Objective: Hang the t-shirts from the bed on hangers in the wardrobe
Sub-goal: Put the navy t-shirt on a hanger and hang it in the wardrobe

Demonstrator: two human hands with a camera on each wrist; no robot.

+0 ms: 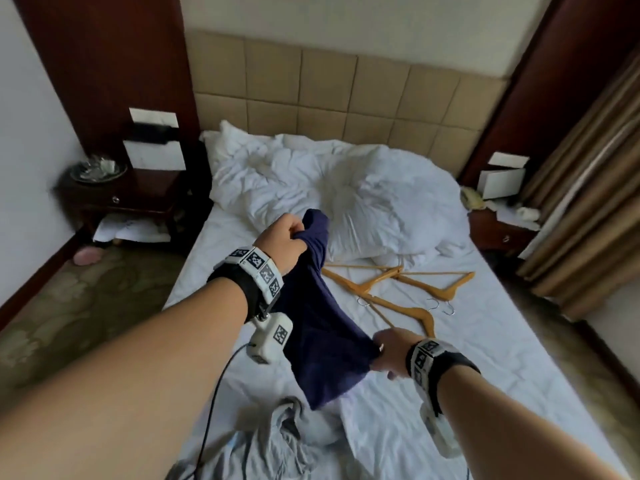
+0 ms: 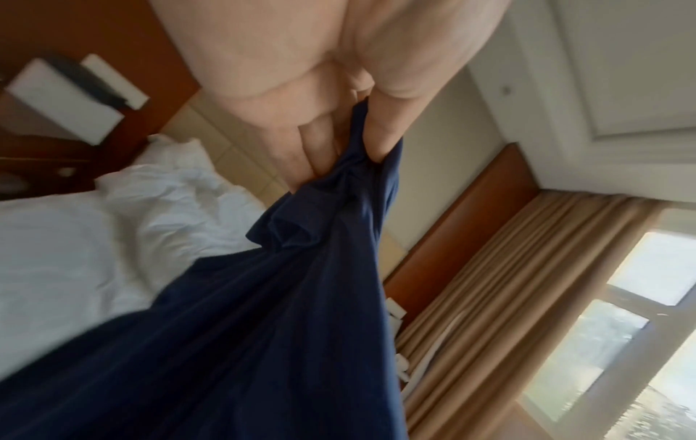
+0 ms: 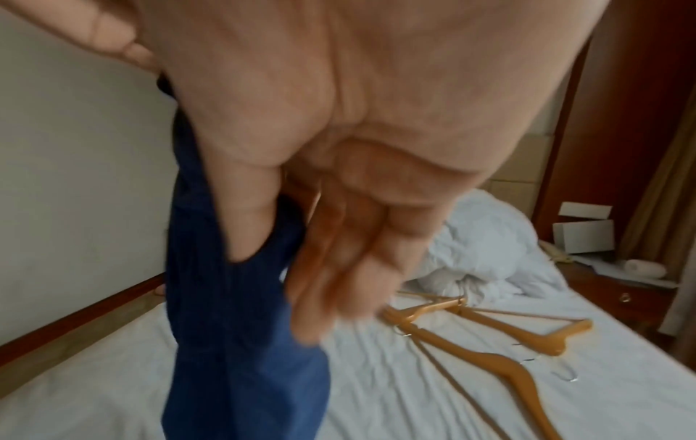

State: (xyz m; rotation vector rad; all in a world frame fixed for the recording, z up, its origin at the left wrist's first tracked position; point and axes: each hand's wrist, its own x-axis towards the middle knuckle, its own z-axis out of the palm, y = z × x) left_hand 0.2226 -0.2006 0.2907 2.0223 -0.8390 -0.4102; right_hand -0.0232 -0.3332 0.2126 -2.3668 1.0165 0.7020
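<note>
I hold a navy t-shirt [image 1: 322, 341] stretched above the bed [image 1: 485, 341] between both hands. My left hand [image 1: 287, 237] grips its bunched upper end, raised over the pillows; in the left wrist view the fingers [image 2: 301, 154] and thumb clamp the navy t-shirt [image 2: 263, 297]. My right hand [image 1: 388, 351] pinches a lower edge, nearer to me; in the right wrist view the navy t-shirt [image 3: 233, 327] is caught under its thumb. A grey t-shirt [image 1: 277, 441] lies crumpled on the sheet below. Three wooden hangers [image 1: 391, 289] lie on the bed beyond my right hand; these hangers [image 3: 489, 357] also show past its fingers.
Rumpled white pillows and duvet [image 1: 346, 188] fill the head of the bed under a padded headboard [image 1: 329, 91]. Dark nightstands stand left [image 1: 131, 195] and right [image 1: 502, 230]. Tan curtains [image 1: 588, 168] hang on the right. Carpet [image 1: 86, 306] borders the bed on the left.
</note>
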